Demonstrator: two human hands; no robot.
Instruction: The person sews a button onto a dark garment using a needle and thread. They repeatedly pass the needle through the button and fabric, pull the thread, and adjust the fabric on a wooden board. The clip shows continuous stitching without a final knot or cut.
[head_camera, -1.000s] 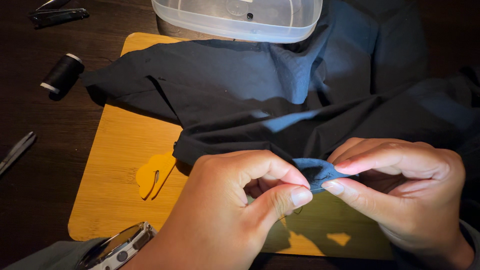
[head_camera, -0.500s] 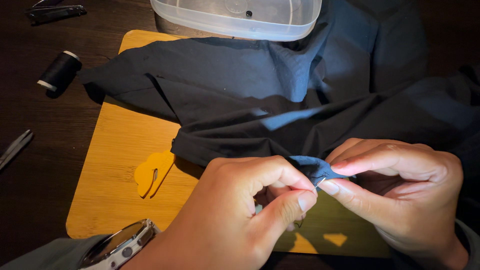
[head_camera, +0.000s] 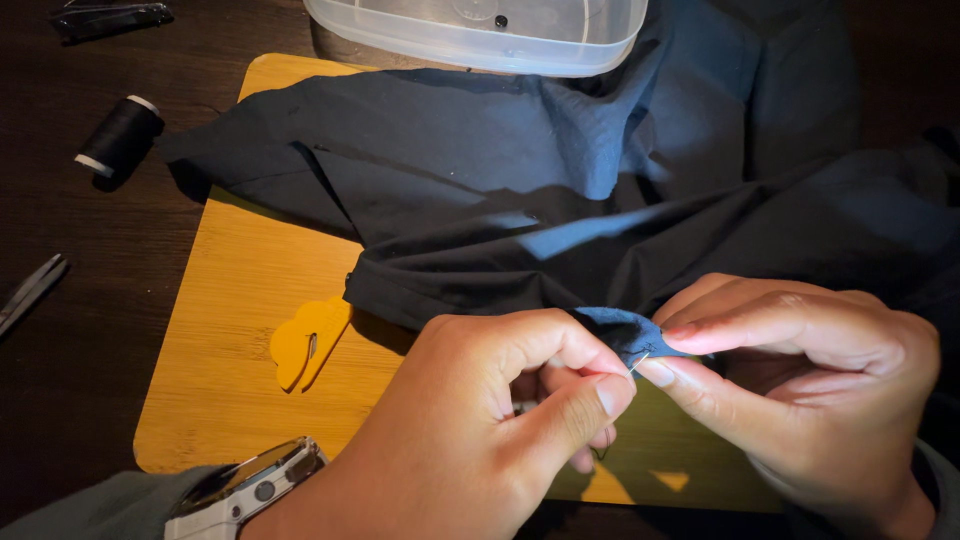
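Left hand (head_camera: 480, 420) curling low, thumb and forefinger pinching together; right hand (head_camera: 800, 380) facing it, fingertips nearly touching, thumb and forefinger pressing closed.

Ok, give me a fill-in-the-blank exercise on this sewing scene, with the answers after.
1. Both hands pinch a fold of dark cloth and a thin ____ between the fingertips.
2. The spool of thread lying on the table is ____ in colour.
3. The cloth lies partly on a ____ board.
4. The left hand has a ____ on its wrist.

Answers: needle; black; wooden; watch
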